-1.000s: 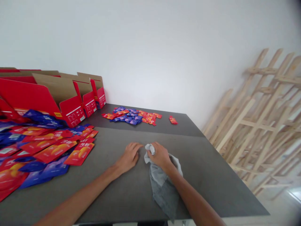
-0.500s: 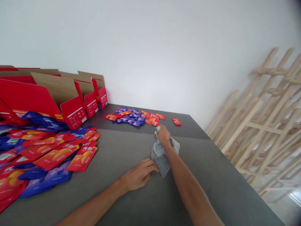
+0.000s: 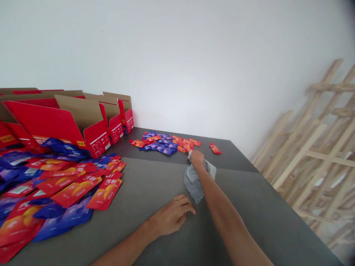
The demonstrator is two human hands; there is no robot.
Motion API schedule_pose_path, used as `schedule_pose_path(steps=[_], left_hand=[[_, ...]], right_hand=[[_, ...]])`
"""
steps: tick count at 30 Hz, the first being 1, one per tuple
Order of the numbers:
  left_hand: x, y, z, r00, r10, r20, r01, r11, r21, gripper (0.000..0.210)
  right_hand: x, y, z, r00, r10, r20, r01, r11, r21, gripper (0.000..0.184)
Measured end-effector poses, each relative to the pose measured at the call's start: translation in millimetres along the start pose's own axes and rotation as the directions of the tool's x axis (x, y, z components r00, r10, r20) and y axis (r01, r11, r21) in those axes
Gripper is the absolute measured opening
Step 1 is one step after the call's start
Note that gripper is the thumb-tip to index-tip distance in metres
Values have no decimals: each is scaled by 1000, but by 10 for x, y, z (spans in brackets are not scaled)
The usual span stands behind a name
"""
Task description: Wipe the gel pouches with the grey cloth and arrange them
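Note:
A crumpled grey cloth (image 3: 194,183) lies partly spread on the dark grey tabletop (image 3: 149,177). My right hand (image 3: 197,159) is closed on its far end, and the rest of the cloth trails toward me, partly hidden by my forearm. Nearer to me and to the left, my left hand (image 3: 174,215) rests at the tabletop with loosely curved fingers apart, holding nothing. A small gap separates its fingertips from the cloth. Just beyond my right hand is a pile of red and purple sachets (image 3: 163,142).
Open red cardboard boxes (image 3: 97,138) stand at the left, with a large heap of red and blue sachets (image 3: 80,188) before them. One red sachet (image 3: 215,148) lies alone near the far right corner. Wooden frames (image 3: 313,155) lean against the white wall (image 3: 194,66) beyond the right edge.
The view has shifted slightly, so everything sits a little lower and farther right. The cloth's near end has drawn away from my left hand's fingertips. My right hand keeps its grip.

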State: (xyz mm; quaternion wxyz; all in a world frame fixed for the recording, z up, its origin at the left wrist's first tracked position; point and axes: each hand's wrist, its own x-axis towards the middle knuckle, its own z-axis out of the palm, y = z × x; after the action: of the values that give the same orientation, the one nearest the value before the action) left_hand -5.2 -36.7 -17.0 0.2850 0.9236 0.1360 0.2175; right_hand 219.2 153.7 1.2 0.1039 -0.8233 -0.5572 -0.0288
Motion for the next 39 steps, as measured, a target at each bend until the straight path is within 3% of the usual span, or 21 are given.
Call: schedule_pose_path(steps=[7,10,13,18,20,24,26,31,33,36,39], left_hand=[[17,-15,-17,997,12,-79,-15,999,-36,41],[-10,-64,-19,982,-90,-169,89,996,-14,34],[-42,-113,-49,958,-178,-224,187,982,15,27],[-49,-177,-154,939,-208,-273,213,977,-12,24],[-41,-193,-213,912,-215,-349,235,972,15,23],[-15,-183,-341,797,-89,-598,214,967,141,31],[-4,-174,-392,779,-17,-627,191,958,212,38],[-24,-213,-536,898,-49,-438,187,943,277,30],[-57,-222,-623,942,-76,-326,163,955,249,28],[-115,-200,-740,974,-91,-207,129,975,180,33],[-151,-166,-788,973,-148,-174,170,979,116,34]], right_hand=[[-280,78,0,991,1,-135,1,1000,14,30],[-388,159,-23,987,-13,-158,22,998,60,26],[-482,226,-41,982,-78,-169,100,988,122,26],[-728,336,-60,947,-254,-197,295,930,218,27],[-899,385,-66,918,-332,-215,380,893,243,26],[-1341,491,-61,836,-491,-246,546,792,273,17],[-1562,544,-61,784,-563,-261,619,734,278,13],[-1923,581,-168,474,-813,-337,879,414,237,11],[-1987,538,-253,387,-868,-312,921,344,185,12],[-2029,463,-369,322,-901,-290,947,306,100,16],[-2027,450,-434,339,-891,-303,940,329,86,15]])
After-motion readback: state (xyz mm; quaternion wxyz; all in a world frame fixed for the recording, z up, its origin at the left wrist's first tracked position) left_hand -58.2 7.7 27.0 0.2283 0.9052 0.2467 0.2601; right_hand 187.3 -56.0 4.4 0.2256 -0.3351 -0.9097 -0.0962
